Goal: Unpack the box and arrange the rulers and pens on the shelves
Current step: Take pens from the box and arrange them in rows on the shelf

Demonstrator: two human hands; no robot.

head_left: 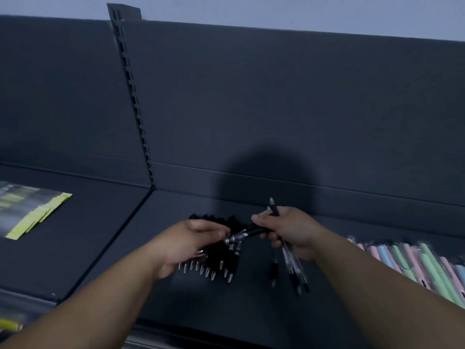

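Observation:
A row of black pens [214, 269] with silver tips lies on the dark shelf [176, 293], tips toward me. My right hand [292, 230] is shut on a bunch of black pens [292, 268] that hang down from the fist, and one of them sticks up above it. One black pen [241, 236] with a silver tip spans the gap between both hands. My left hand [186, 244] hovers over the row and pinches that pen's tip end. No box or rulers can be made out.
Pastel pens [415, 263] in pink, blue and green lie in a row at the right of the same shelf. Yellow-edged packets [32, 215] sit on the neighbouring shelf at the left. A slotted upright [133, 96] divides the dark back panels.

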